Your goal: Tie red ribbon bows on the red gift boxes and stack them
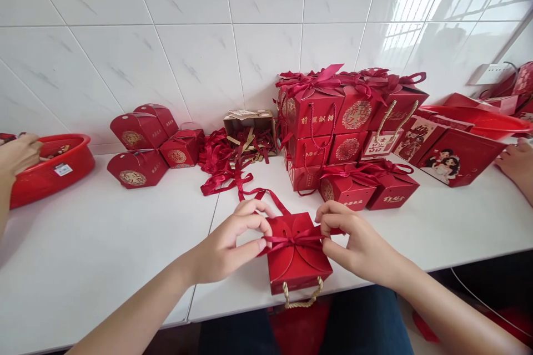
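Note:
In front of me at the table's near edge stands a red gift box [293, 269] with folded petal flaps on top. A red ribbon [295, 238] is knotted over those flaps. My left hand [231, 241] pinches the ribbon on the left of the knot, thumb against fingers. On the right side, my right hand [352, 238] pinches the other part of the ribbon. A gold rope handle [303, 304] hangs from the box's near side, over the table edge. Loose red ribbon [266, 194] trails behind the box.
Stacked ribboned boxes [316, 116] rise at the back right. Plain red boxes [137, 138] sit back left, near a ribbon pile [216, 152] and an open carton [250, 127]. Red basins [54, 169] stand at both sides. Other people's hands [23, 152] show at the left and right edges.

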`<state>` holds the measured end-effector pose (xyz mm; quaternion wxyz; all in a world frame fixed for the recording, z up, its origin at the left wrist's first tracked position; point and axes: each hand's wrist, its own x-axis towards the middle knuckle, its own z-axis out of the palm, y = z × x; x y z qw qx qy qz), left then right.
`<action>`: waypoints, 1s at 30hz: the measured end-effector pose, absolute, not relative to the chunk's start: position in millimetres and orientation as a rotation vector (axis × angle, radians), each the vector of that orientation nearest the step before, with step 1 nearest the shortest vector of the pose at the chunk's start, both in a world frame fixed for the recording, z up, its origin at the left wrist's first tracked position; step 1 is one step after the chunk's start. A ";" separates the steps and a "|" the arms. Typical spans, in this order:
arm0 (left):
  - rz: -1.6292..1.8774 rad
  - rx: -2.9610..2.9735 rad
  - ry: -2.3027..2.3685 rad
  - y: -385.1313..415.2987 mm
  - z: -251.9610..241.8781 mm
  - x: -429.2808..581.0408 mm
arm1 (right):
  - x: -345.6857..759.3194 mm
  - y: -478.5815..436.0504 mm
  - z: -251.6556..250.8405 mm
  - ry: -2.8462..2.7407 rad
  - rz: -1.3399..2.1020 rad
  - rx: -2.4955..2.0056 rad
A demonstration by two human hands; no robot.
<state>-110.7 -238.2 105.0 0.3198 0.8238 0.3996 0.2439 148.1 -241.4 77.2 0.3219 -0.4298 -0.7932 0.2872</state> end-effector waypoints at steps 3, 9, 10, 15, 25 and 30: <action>0.628 2.068 0.936 -232.9 103.0 -103.2 | 146.2 -241.7 74.5 -2.079 0.720 -1.115; 0.713 2.397 1.302 -226.5 92.7 -99.3 | 146.2 -248.7 73.5 -2.178 0.417 -1.149; 0.736 2.462 1.374 -226.7 91.8 -100.6 | 145.9 -249.9 73.5 -2.184 0.398 -1.146; 0.773 2.693 1.586 -229.8 88.7 -107.3 | 142.7 -253.2 71.9 -2.184 0.390 -1.144; 0.734 2.189 1.297 -231.5 71.4 -119.0 | 157.5 -256.1 64.7 -2.206 0.379 -1.131; 0.570 1.903 1.053 -240.4 60.5 -122.9 | 170.0 -259.4 29.7 -2.221 0.534 -1.168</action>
